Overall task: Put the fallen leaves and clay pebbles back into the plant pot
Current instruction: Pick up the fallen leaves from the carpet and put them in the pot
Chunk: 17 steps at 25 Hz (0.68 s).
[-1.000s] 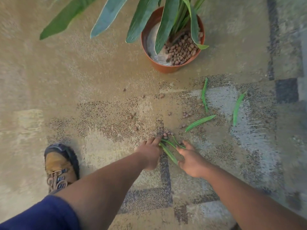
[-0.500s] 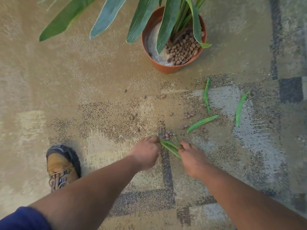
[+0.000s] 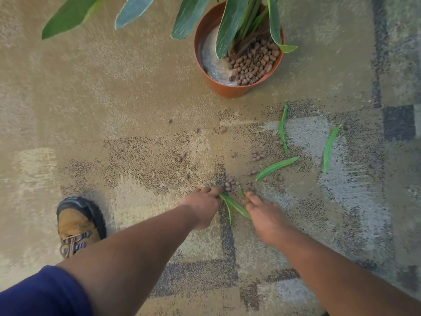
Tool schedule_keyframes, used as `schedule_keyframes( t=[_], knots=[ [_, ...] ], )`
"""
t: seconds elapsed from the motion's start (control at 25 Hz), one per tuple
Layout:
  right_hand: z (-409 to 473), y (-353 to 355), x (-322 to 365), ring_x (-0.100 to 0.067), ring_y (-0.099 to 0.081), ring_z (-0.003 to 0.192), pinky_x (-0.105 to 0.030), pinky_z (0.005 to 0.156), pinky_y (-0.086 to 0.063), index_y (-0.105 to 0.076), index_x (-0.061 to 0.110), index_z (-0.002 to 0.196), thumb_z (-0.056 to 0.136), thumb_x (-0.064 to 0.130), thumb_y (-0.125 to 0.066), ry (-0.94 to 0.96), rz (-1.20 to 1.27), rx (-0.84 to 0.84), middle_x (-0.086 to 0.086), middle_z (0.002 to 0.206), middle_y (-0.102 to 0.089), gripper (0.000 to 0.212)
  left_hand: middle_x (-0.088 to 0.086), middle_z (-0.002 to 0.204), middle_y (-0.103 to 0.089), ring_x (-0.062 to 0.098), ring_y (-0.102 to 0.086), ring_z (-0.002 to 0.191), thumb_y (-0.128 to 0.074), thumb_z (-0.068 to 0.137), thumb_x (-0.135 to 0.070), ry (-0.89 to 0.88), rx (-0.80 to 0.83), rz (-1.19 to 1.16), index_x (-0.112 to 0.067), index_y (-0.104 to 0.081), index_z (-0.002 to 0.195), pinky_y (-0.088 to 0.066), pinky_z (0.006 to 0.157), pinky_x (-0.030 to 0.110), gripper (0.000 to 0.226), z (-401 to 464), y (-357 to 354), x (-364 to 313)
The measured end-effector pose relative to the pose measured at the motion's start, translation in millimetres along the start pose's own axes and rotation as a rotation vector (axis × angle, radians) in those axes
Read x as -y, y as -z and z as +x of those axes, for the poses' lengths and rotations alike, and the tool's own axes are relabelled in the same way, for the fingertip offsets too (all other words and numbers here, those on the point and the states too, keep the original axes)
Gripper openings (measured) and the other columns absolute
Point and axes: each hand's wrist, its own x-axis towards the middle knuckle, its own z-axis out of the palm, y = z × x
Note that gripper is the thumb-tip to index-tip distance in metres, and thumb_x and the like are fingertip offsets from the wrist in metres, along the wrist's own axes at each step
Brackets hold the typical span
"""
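Observation:
A terracotta plant pot [image 3: 230, 88] with long green leaves and brown clay pebbles stands on the carpet at the top. Three fallen leaves lie to its lower right: one [image 3: 283, 128], another [image 3: 329, 148], a third [image 3: 276, 167]. Loose clay pebbles [image 3: 257, 155] are scattered on the carpet, with a small cluster [image 3: 230, 184] just beyond my fingertips. My left hand [image 3: 202, 206] is closed on the ends of a few green leaves [image 3: 234, 205]. My right hand [image 3: 265, 215] lies flat beside those leaves, fingers together and touching them.
A patterned beige and grey carpet [image 3: 114, 110] covers the whole floor. My tan shoe [image 3: 76, 226] stands at the lower left. Big leaves of the plant [image 3: 68, 17] overhang the carpet at the top left.
Both hands drew closer together over the leaves between them. My left hand closed on their ends, and the leaves now point back towards me.

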Motion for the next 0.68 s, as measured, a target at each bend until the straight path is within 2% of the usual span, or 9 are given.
schedule_keyframes(
  t=[0.08, 0.16, 0.24, 0.32, 0.4, 0.44, 0.56, 0.64, 0.68],
  knots=[
    [-3, 1, -4, -0.025, -0.033, 0.15, -0.049, 0.122, -0.025, -0.03, 0.017, 0.156, 0.079, -0.01, -0.065, 0.01, 0.016, -0.045, 0.0, 0.171, -0.013, 0.089, 0.003, 0.169, -0.015, 0.033, -0.027, 0.148, -0.07, 0.082, 0.001, 0.019, 0.034, 0.017, -0.016, -0.055, 0.143, -0.032, 0.12, 0.051, 0.066, 1, 0, -2],
    [-6, 2, -7, -0.026, -0.035, 0.148, -0.049, 0.122, -0.026, -0.033, 0.02, 0.155, 0.078, -0.01, -0.065, 0.013, 0.026, -0.048, -0.001, 0.17, -0.016, 0.088, 0.003, 0.169, -0.011, 0.034, -0.024, 0.149, -0.074, 0.08, -0.001, 0.026, 0.059, 0.032, -0.016, -0.061, 0.136, -0.034, 0.119, 0.051, 0.059, -1, -2, -4],
    [-7, 1, -10, -0.03, -0.034, 0.148, -0.051, 0.122, -0.027, -0.046, 0.02, 0.147, 0.08, -0.006, -0.068, -0.009, 0.012, -0.006, -0.004, 0.169, -0.015, 0.075, 0.004, 0.169, -0.01, 0.035, -0.02, 0.15, -0.073, 0.081, -0.001, 0.037, 0.073, 0.039, -0.014, -0.061, 0.137, -0.031, 0.121, 0.052, 0.059, -2, -6, -6],
    [-5, -2, -9, -0.033, -0.032, 0.149, -0.053, 0.123, -0.029, -0.059, 0.015, 0.133, 0.083, -0.001, -0.069, -0.053, 0.006, 0.049, -0.007, 0.17, -0.008, 0.053, 0.007, 0.167, -0.013, 0.036, -0.02, 0.149, -0.071, 0.082, 0.0, 0.038, 0.072, 0.042, -0.011, -0.054, 0.144, -0.03, 0.122, 0.053, 0.065, -3, -10, -7],
    [-5, -6, -6, -0.032, -0.035, 0.145, -0.051, 0.118, -0.039, -0.062, 0.011, 0.123, 0.086, 0.003, -0.07, -0.109, 0.033, 0.065, -0.007, 0.169, -0.001, 0.039, 0.008, 0.163, -0.019, 0.034, -0.025, 0.145, -0.068, 0.083, 0.0, 0.032, 0.051, 0.031, -0.009, -0.045, 0.151, -0.032, 0.121, 0.051, 0.072, -4, -12, -7],
    [-6, -9, -4, -0.031, -0.039, 0.141, -0.048, 0.112, -0.046, -0.061, 0.01, 0.125, 0.087, 0.004, -0.071, -0.125, 0.049, 0.056, -0.008, 0.169, 0.001, 0.04, 0.007, 0.162, -0.021, 0.033, -0.028, 0.143, -0.067, 0.084, 0.0, 0.026, 0.043, 0.029, -0.01, -0.042, 0.153, -0.033, 0.121, 0.049, 0.074, -4, -12, -7],
    [-7, -10, -2, -0.017, -0.057, 0.113, -0.035, 0.093, -0.058, -0.059, 0.007, 0.133, 0.091, 0.005, -0.068, -0.129, 0.082, 0.011, -0.013, 0.166, -0.002, 0.043, 0.006, 0.158, -0.028, 0.029, -0.034, 0.137, -0.065, 0.088, -0.007, 0.036, 0.015, 0.012, -0.014, -0.042, 0.153, -0.034, 0.119, 0.046, 0.069, -7, -12, -3],
    [-7, -8, -6, -0.004, -0.056, 0.086, -0.023, 0.074, -0.057, -0.061, 0.005, 0.131, 0.094, 0.009, -0.066, -0.129, 0.085, -0.01, -0.014, 0.163, -0.015, 0.038, 0.003, 0.152, -0.038, 0.025, -0.036, 0.134, -0.065, 0.092, -0.02, 0.074, -0.023, -0.066, -0.017, -0.048, 0.148, -0.032, 0.12, 0.046, 0.058, -11, -10, -1],
    [-8, -7, -9, -0.001, -0.053, 0.078, -0.019, 0.067, -0.055, -0.063, 0.004, 0.127, 0.095, 0.01, -0.066, -0.137, 0.101, -0.03, -0.013, 0.161, -0.022, 0.033, 0.0, 0.148, -0.043, 0.024, -0.037, 0.134, -0.065, 0.094, -0.027, 0.093, -0.046, -0.134, -0.018, -0.051, 0.145, -0.031, 0.121, 0.045, 0.053, -14, -7, 0]
  ],
)
